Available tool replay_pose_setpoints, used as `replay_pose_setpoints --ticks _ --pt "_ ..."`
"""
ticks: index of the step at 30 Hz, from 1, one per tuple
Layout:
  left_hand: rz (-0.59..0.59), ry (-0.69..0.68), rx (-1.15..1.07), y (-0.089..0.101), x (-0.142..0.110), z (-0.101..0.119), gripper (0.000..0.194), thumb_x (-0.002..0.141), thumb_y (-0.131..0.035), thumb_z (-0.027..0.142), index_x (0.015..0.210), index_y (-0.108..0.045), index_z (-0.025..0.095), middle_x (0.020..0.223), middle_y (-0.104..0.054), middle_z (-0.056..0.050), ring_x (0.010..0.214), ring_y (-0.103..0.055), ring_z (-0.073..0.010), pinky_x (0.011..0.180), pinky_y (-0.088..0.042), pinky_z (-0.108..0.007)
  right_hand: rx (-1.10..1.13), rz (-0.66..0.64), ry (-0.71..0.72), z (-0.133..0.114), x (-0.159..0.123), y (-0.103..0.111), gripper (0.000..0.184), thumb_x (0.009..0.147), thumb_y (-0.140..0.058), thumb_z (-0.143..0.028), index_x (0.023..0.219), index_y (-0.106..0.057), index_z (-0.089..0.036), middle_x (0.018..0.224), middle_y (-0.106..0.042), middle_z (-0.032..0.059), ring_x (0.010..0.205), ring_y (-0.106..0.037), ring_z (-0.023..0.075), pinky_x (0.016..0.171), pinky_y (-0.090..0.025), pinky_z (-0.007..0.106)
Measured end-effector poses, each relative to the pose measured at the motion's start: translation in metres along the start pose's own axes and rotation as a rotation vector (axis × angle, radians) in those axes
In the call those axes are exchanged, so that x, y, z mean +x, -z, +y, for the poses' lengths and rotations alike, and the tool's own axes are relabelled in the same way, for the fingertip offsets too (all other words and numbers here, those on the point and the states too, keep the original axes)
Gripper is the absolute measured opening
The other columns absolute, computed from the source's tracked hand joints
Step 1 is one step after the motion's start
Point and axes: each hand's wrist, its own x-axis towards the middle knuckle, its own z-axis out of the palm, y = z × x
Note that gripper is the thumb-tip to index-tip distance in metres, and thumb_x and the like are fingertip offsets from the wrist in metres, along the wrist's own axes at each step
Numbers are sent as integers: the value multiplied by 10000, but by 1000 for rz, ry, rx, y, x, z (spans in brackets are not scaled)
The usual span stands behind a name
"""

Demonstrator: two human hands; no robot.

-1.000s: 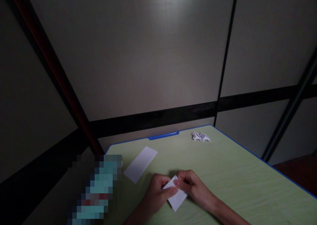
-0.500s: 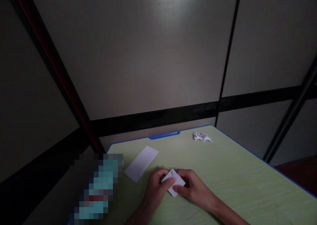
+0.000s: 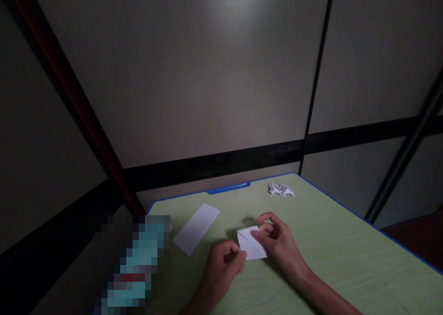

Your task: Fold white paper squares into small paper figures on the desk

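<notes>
A small folded square of white paper (image 3: 253,248) is held just above the table, with a crease line running across its upper part. My left hand (image 3: 224,264) pinches its lower left corner between thumb and fingers. At the upper right edge, my right hand (image 3: 278,236) grips it, thumb on the front face and some fingers curled behind. To the left of my hands lies a flat white paper strip (image 3: 196,228). Two folded white origami figures (image 3: 281,189) stand side by side near the far right corner of the table.
The light green table (image 3: 332,255) has a blue edge and a blue handle-like piece (image 3: 228,188) at the far side. A pixelated teal object (image 3: 138,259) is at the left edge. Behind the table rise grey cabinet panels (image 3: 214,84) with a black band.
The folded paper has turned from a diamond to a squarer position and shifted slightly right. My right hand has moved up to its upper right edge; the left has moved to its lower left corner.
</notes>
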Motion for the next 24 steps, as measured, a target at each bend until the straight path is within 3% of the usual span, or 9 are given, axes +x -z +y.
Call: replay_pose_setpoints --ticks 3,8,15,21,24 --pt "-5 10 14 -2 -2 -1 226 633 -509 294 483 -412 156 403 -395 57 380 -362 -63 389 -280 -176 22 20 2 -2 -1 0 363 552 -643 -280 761 -362 -184 461 -459 -79 390 -385 57 384 -279 170" --pt "110 -52 -17 3 1 -2 224 651 -494 283 490 -405 155 419 -401 54 388 -368 -61 393 -286 -173 34 -91 -80 2 -8 -6 403 532 -653 -225 769 -328 -198 475 -473 -89 398 -400 54 385 -265 156" --pt "15 -26 -103 3 4 -5 238 625 -520 301 473 -431 141 408 -437 37 370 -376 -57 375 -299 -174 -14 -194 -16 2 -9 -8 173 605 -567 -215 625 -404 -161 486 -440 -66 432 -381 61 415 -278 176" --pt "22 30 -143 4 4 -2 181 578 -565 268 643 -541 101 493 -516 10 409 -420 -70 356 -306 -163 -26 -250 -116 0 -10 -10 122 570 -556 -182 574 -439 -147 447 -435 -62 401 -357 57 399 -248 177" --pt "28 28 -148 4 4 -1 181 575 -570 261 639 -554 93 491 -522 3 411 -425 -73 354 -312 -164 -18 -266 -143 1 -11 -12 114 550 -550 -155 588 -443 -149 438 -424 -71 387 -349 54 392 -245 174"
